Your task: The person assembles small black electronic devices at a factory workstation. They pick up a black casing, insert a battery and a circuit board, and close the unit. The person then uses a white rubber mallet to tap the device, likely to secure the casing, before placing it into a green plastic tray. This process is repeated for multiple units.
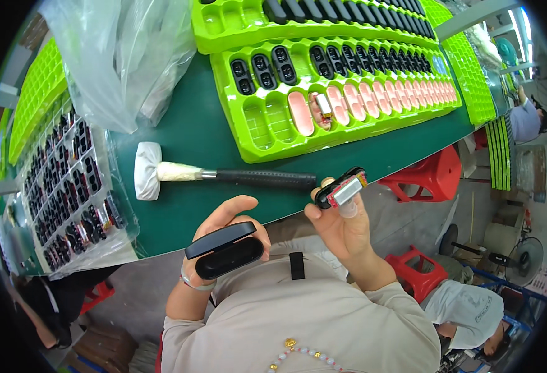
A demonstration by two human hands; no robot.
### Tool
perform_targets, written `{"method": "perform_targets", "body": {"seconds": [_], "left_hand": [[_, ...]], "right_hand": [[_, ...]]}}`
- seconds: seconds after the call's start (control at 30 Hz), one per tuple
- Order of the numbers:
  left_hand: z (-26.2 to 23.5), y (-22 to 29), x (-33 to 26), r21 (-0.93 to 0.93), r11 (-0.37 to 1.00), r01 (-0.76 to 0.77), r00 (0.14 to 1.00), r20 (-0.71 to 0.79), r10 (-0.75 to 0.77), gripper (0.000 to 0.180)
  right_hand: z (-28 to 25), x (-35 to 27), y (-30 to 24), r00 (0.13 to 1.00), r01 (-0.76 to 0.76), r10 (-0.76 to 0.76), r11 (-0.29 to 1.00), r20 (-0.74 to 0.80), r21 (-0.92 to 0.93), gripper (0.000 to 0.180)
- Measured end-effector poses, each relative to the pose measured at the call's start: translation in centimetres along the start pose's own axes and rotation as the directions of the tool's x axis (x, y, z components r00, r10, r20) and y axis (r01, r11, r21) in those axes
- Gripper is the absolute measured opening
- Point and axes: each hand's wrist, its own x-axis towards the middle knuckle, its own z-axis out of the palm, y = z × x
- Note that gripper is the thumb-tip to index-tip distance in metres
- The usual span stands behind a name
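My left hand (224, 215) is closed round a small black hinged case (220, 240), shaped like an earbud charging case. Its lid is up and the dark hollow inside shows. Held up between the fingers of my right hand (346, 231) is a black case insert with a red circuit board and a silver battery (348, 190) fixed to it. Just left of that insert, a hammer (264, 179) with a black handle and a white-wrapped head lies on the green table (183, 224).
Beyond the hammer stands a bright green tray (233, 118) with black inserts and pink shells; a second tray (220, 43) holds black parts. At left, a clear blister tray (115, 233) carries insert assemblies beneath a plastic bag (124, 56). Red stools (424, 177) stand at right, near other people.
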Motion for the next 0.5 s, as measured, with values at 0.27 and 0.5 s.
{"method": "perform_targets", "body": {"seconds": [0.27,0.5], "left_hand": [[0.7,0.8,0.3,0.111,0.987,0.12,0.978,-0.184,-0.098,0.124],[0.4,-0.2,0.2,0.114,0.994,-0.002,0.991,-0.129,0.017,0.114]], "right_hand": [[-0.7,-0.9,0.8,0.997,0.068,-0.076,0.978,-0.029,-0.196,0.028],[-2.1,-1.0,1.2,0.92,0.332,-0.22,0.877,0.323,-0.349,0.023]]}}
